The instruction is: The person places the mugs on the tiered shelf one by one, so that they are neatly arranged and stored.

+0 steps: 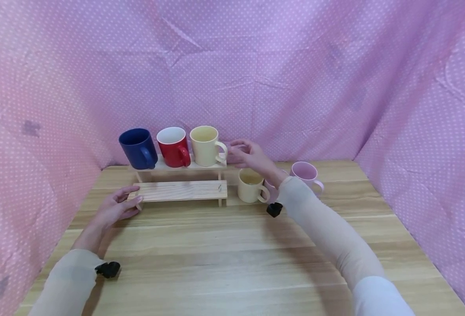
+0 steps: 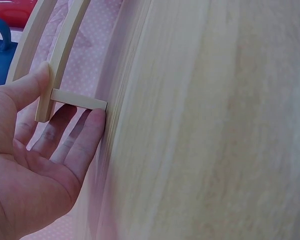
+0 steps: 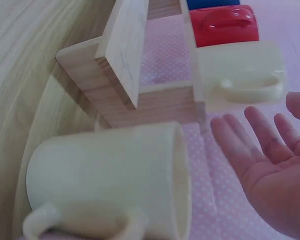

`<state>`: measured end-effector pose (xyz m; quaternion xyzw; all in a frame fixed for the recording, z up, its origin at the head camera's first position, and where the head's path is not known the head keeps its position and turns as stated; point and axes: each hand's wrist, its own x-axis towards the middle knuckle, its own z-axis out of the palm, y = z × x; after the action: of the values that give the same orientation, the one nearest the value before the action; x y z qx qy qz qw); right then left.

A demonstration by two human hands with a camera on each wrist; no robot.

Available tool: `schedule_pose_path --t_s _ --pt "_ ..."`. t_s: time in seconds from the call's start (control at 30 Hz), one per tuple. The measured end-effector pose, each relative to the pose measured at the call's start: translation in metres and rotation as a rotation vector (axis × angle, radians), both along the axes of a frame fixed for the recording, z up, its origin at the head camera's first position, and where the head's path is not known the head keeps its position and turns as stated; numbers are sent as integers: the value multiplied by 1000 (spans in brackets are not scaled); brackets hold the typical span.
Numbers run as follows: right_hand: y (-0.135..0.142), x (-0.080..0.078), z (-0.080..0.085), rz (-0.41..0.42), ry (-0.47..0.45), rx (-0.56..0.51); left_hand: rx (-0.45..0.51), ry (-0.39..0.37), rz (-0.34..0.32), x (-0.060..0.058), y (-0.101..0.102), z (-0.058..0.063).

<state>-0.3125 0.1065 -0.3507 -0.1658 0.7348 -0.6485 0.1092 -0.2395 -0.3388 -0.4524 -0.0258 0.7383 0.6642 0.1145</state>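
A two-tier wooden rack (image 1: 181, 191) stands toward the back of the table. Along its upper shelf are a dark blue mug (image 1: 135, 151), a red mug (image 1: 172, 151) and a pale yellow mug (image 1: 203, 151), all upright; the lower shelf is bare. My left hand (image 1: 116, 208) grips the rack's left end, thumb on the lower shelf and fingers against the end support (image 2: 77, 98). Beside the yellow mug's handle, my right hand (image 3: 275, 165) holds nothing, its fingers loosely spread and a small gap away from the mug.
On the table right of the rack stands another pale yellow mug (image 1: 248, 188). Next to it are two pink mugs (image 1: 303, 171), one partly hidden behind my right wrist. Pink dotted cloth (image 1: 232, 79) hangs behind and on both sides of the wooden table (image 1: 201, 259).
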Motion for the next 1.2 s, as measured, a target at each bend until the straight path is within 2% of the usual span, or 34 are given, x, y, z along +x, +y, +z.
schedule_pose_path --t_s 0.27,0.5,0.67,0.87,1.0,1.1,1.2 --pt "48 13 6 -54 180 43 -16 -23 1 1 2 1" --pt "106 32 -2 -262 250 198 -10 -15 9 0 2 0" --pt "146 43 -13 -327 305 222 -26 -28 7 -1 2 0" --pt "186 56 -31 -391 265 276 10 -27 10 -1 1 1" --pt "199 71 -35 -372 214 295 -1 -32 7 0 0 1" --pt "212 75 -49 -347 173 317 -24 -33 1 0 0 1" --pt "225 73 -73 -343 113 333 -29 -30 -6 -1 0 1"
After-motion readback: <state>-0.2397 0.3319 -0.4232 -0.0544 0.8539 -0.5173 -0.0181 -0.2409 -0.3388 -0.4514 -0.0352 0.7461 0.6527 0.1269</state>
